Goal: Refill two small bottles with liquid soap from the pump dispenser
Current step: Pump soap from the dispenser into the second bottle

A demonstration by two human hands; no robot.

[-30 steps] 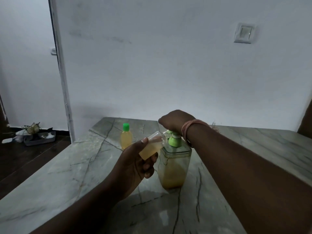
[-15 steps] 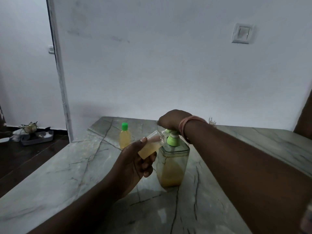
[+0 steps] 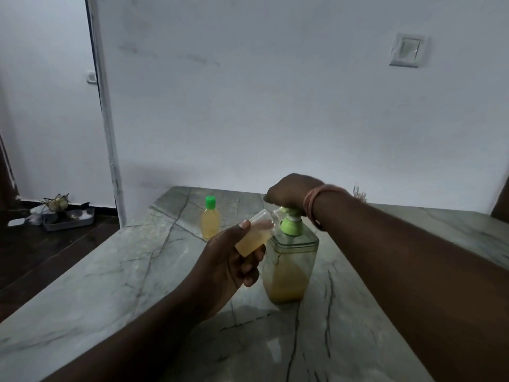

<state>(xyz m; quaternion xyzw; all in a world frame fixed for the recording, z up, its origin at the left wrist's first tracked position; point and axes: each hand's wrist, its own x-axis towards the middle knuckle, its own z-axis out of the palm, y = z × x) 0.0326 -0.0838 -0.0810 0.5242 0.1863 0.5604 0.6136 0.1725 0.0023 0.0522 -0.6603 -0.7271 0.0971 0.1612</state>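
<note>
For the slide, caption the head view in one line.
Left hand tilts an uncapped small bottle to the pump dispenser while right hand presses its pump; a capped bottle stands behind.

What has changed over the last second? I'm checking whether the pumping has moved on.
Almost nothing. The right hand stays on the pump head of the dispenser, and the left hand keeps the open bottle tilted at the spout. The capped bottle and dispenser stand where they were on the table.
</note>
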